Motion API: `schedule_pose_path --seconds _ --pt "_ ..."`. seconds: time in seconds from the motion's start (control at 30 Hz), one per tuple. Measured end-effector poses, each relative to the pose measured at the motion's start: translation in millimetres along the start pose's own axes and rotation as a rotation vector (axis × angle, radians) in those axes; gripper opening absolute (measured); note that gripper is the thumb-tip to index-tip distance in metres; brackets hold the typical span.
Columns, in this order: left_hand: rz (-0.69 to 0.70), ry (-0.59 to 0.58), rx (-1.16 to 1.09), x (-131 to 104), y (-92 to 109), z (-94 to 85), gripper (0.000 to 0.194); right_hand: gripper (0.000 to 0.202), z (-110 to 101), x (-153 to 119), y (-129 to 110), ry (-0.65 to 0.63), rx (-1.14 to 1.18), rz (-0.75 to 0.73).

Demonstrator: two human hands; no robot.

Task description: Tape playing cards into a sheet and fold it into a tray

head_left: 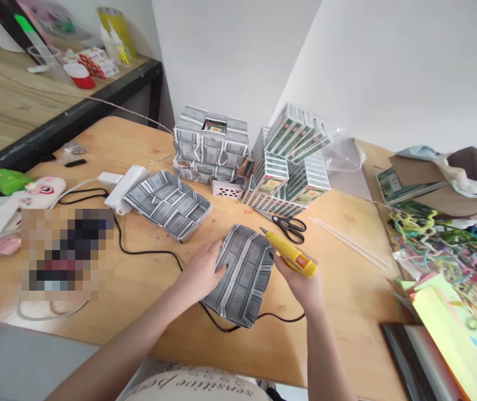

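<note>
A shallow box made of playing cards (242,273) is tilted above the front of the table. My left hand (205,270) grips its left wall, with the thumb inside the rim. In my right hand (305,284) is a yellow glue gun (292,253), its nozzle pointing up and left over the box's upper right corner. The fingers of that hand are partly hidden behind the gun and touch the box's right edge. A second card tray (169,203) lies behind and to the left. Black scissors (290,227) rest just beyond the gun.
At the back stand a large card-covered box (211,145) and stacked card packs (284,167). Clear glue sticks (350,242) lie on the right of the table (338,328). A black cable (150,252) runs beneath the held box. A white power strip (127,189) sits left.
</note>
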State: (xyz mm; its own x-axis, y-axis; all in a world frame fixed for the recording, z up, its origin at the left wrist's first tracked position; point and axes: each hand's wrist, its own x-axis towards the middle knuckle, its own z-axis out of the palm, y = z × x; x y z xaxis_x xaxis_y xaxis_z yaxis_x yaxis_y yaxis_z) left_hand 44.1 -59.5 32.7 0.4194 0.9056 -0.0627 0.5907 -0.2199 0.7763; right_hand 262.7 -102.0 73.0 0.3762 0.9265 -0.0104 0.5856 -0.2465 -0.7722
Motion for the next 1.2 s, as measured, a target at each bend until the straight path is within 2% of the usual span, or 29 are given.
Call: schedule_pose_path --seconds 0.13,0.23,0.43,0.63,0.8,0.97,1.2 --pt "-0.013 0.05 0.045 -5 -1 5.5 0.045 0.027 -4 0 -11 -0.095 -0.088 -0.127" --pt "-0.01 0.053 0.044 -4 -1 6.3 0.047 0.031 0 -1 -17 -0.074 -0.145 -0.146" --pt "-0.026 0.05 0.077 -4 2 7.2 0.047 0.026 15 2 -16 -0.044 -0.21 -0.192" --pt "-0.054 0.024 0.122 0 4 10.0 0.048 0.026 16 9 -19 -0.111 -0.256 -0.21" --pt "-0.054 0.034 0.199 -1 3 15.4 0.046 0.026 12 13 -21 -0.168 -0.275 -0.295" --pt "-0.075 0.032 0.224 -2 3 16.0 0.043 0.039 19 12 -16 -0.086 -0.325 -0.23" --pt "-0.112 0.019 0.214 11 -3 4.0 0.045 0.033 19 11 -12 -0.081 -0.134 -0.117"
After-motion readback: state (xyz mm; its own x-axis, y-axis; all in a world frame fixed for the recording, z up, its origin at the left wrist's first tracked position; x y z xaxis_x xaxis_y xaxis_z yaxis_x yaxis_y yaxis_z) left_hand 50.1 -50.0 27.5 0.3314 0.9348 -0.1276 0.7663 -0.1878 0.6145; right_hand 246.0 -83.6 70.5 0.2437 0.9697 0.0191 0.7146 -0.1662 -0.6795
